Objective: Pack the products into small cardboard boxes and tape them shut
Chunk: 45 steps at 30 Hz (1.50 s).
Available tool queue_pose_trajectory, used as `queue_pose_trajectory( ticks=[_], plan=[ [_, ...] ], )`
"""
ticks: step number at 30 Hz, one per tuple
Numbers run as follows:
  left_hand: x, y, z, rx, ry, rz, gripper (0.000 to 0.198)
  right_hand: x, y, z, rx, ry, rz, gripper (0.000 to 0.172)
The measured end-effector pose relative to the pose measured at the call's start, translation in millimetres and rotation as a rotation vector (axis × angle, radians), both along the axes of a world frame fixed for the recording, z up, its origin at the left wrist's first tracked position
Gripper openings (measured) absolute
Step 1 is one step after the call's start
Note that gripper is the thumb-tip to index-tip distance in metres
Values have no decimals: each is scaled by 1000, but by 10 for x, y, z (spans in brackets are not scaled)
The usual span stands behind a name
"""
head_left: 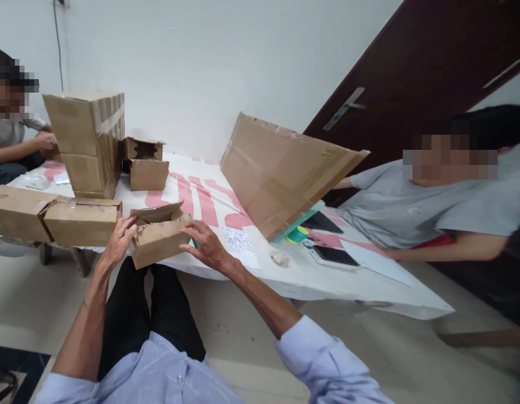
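Seated at a cloth-covered table (pixel 268 280), a person in a light blue shirt works a small cardboard box (pixel 159 247) at the near edge, just above the knees. At far left, a co-worker (pixel 7 132) sits behind a tall cardboard stack (pixel 78 129); in front of it, two long cartons (pixel 83 221) lie end to end, the nearer end torn along its top. Behind the small box stands an open carton (pixel 149 175), its mouth dark, with cut-out edges. The left hand (pixel 117 242) has its fingers closed on the small box's left corner, beside a raised flap (pixel 159 212). The right hand (pixel 209 245) is spread loosely, fingertips touching the opposite end. The box should prove light and dry to the touch, stiff in its walls but weak along the ragged upper rim; the sound hold is low on both end walls, clear of the torn edge. Its contents, if any, cannot be made out from this angle. To the right lie a printed sheet (pixel 238 241) and a green roll (pixel 297 234), beside a large tilted cardboard panel (pixel 285 174). At far right, a second co-worker (pixel 432 207) in grey sits beyond a white-framed device (pixel 334 257).
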<state>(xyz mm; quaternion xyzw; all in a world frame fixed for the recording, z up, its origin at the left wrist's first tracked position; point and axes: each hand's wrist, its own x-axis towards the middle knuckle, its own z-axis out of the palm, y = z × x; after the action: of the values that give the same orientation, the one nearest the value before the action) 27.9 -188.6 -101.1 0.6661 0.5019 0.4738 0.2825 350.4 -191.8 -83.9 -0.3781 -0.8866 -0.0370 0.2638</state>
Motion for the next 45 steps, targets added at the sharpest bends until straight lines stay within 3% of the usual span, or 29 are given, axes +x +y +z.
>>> queue_pose_trajectory(
  ticks=[4,9,13,16,19,24,27,31,34,38,43,45],
  plan=[
    [42,-16,-59,5,-18,-13,61,32,84,17,-26,0,-45,59],
    [41,-62,-29,-18,-13,-26,62,-78,256,144,-59,-84,-31,54],
    [11,-106,16,-55,-14,-80,70,-94,-8,63,161,-46,-67,14],
    [-10,-154,38,-97,15,-177,97,-80,-299,-83,239,-44,-39,23],
    [-37,-217,58,-112,53,-254,126,-102,-507,-216,208,-32,-38,29],
    [-84,-294,89,-107,112,-291,134,-158,-621,-300,130,-26,-47,24],
    [-87,-289,97,-100,154,-277,137,-154,-615,-237,74,-5,-5,14],
    [-74,-271,103,-87,165,-266,139,-140,-513,-53,-41,78,33,19],
    [-68,-280,111,-95,154,-270,139,-134,-326,87,-67,108,-120,23],
    [-63,-287,107,-123,141,-281,142,-155,-42,208,-69,-38,-312,50],
    [-53,-267,69,-114,116,-307,139,-365,92,337,-123,-288,-71,35],
    [-46,-259,56,-108,129,-313,137,-507,113,400,-191,-406,-47,30]
  ],
)
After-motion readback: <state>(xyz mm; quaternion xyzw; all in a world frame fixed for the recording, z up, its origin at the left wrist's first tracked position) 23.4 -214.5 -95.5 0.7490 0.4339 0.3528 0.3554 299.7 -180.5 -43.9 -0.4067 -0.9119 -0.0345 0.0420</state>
